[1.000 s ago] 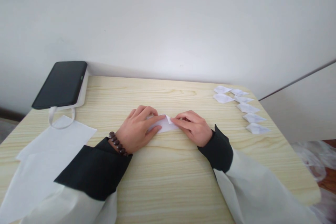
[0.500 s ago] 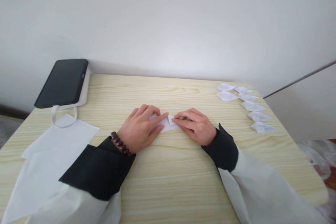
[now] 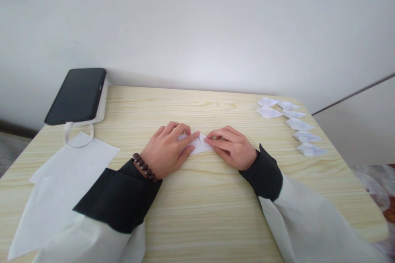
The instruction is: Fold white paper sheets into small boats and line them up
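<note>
A small folded white paper piece [image 3: 199, 144] lies on the light wooden table [image 3: 200, 197], between my two hands. My left hand [image 3: 168, 150] rests flat on its left part, forefinger stretched out along the fold. My right hand [image 3: 231, 146] presses the paper's right end with its fingertips drawn together. A dark bead bracelet [image 3: 145, 167] circles my left wrist. Most of the paper is hidden under my fingers.
Several finished folded paper pieces [image 3: 293, 125] lie in a row at the table's far right. Flat white sheets [image 3: 61, 181] lie at the left near edge. A dark phone [image 3: 77, 95] rests on a white stand with a loop strap at the far left corner.
My right hand has folded the paper's right tip in towards the left. Both hands stay pressed on the paper, and the view has shifted slightly.
</note>
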`<action>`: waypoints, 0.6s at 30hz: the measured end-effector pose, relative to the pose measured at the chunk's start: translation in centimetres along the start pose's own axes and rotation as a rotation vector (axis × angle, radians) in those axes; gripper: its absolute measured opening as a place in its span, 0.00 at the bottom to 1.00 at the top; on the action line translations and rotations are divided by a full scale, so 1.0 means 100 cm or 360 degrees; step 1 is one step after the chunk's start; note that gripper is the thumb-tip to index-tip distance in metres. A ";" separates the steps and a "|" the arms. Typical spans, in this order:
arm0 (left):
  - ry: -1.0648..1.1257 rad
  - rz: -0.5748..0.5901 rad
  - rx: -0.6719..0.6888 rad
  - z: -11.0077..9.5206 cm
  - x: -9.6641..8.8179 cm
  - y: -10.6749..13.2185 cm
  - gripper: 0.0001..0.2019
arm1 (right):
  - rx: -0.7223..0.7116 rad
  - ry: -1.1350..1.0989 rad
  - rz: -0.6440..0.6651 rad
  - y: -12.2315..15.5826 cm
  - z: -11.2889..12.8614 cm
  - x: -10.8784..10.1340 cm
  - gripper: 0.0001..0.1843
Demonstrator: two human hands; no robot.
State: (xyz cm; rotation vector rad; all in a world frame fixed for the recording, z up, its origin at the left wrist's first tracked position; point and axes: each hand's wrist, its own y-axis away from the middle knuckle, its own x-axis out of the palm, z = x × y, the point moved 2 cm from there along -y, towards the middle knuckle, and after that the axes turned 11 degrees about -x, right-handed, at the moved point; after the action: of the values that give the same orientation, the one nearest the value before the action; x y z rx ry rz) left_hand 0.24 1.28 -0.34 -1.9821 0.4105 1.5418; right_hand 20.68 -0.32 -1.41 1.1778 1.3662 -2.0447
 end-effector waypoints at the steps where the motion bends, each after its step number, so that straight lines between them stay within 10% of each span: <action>1: -0.0012 0.0005 0.0001 0.000 0.000 0.000 0.18 | 0.0004 -0.0004 -0.0002 0.000 0.000 0.000 0.13; 18: -0.0102 0.0016 -0.0036 -0.008 -0.003 0.000 0.18 | 0.0075 0.0032 0.0069 0.000 0.003 0.001 0.15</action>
State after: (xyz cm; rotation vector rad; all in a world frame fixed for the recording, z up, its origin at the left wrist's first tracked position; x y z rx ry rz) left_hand 0.75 0.74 0.10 -1.9446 0.3791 1.6186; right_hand 20.51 -0.59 -1.51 1.2399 1.2972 -2.0506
